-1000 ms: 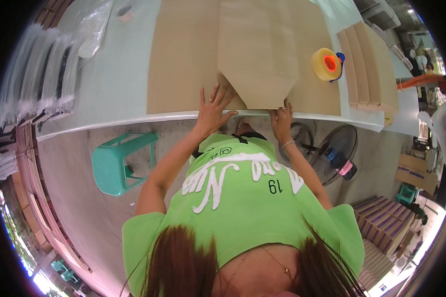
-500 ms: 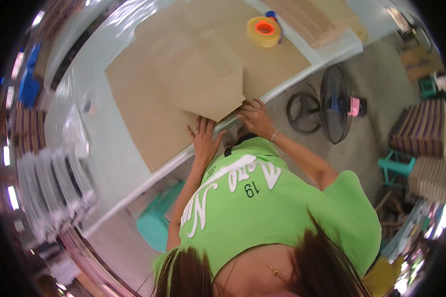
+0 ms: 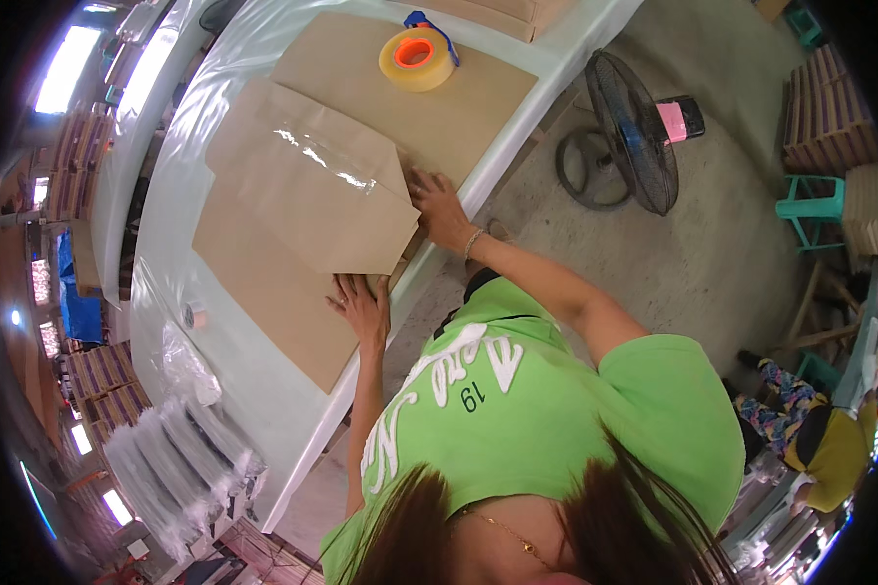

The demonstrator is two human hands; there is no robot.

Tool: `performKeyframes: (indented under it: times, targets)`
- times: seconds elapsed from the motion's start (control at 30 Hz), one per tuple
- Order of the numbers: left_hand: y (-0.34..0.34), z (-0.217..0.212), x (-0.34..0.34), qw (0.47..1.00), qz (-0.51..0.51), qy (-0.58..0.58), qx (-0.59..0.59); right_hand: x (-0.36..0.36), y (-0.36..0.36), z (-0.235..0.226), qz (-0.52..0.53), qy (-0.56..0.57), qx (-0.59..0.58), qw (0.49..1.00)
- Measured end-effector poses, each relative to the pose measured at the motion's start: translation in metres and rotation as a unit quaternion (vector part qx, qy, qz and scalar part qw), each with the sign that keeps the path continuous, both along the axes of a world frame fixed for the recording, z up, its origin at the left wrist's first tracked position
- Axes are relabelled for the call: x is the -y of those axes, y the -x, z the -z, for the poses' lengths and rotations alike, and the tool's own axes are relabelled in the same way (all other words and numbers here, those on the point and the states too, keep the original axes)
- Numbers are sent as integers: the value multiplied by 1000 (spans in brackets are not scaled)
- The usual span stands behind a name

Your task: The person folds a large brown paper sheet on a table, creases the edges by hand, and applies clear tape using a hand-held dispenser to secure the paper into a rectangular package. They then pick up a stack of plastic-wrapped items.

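Note:
A brown paper piece with a folded, angled end (image 3: 312, 185) lies on a larger flat brown sheet (image 3: 273, 292) at the table's near edge. A shiny streak crosses its top; whether it is clear tape or glare, I cannot tell. My left hand (image 3: 364, 310) rests at its near edge, fingers stretched, with the fingertips close to the fold. At the right corner, my right hand (image 3: 444, 214) lies with fingers spread against the folded end, some tips hidden by paper. A roll of clear yellowish tape (image 3: 417, 58) with an orange core sits beyond on the sheet.
The table (image 3: 249, 390) is covered in clear plastic. Plastic-wrapped bundles (image 3: 180, 468) stand at its lower left. A floor fan (image 3: 634, 132) stands to the right, beyond it a green stool (image 3: 812, 210) and stacked cardboard (image 3: 829, 112). A person in yellow (image 3: 834, 458) is at far right.
The view has turned, so the table edge runs more steeply. My hands are a little farther apart along the folded end. The paper piece looks flatter and its shiny streak now shows.

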State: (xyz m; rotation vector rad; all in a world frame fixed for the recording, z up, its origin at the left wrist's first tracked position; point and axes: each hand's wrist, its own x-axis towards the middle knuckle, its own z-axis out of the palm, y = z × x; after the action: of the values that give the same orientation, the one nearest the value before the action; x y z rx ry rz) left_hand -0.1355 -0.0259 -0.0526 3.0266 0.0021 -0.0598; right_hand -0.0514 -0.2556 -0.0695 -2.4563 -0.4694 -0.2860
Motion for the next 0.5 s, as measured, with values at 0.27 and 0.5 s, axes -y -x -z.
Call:
performKeyframes:
  times: [0.27,0.5]
  targets:
    - [-6,2,-4,992,-21,108,57,-5,-10,15,83,-68,9,994]
    - [-16,9,-33,943,-197,220,154,15,-63,5,222,-99,83,966]
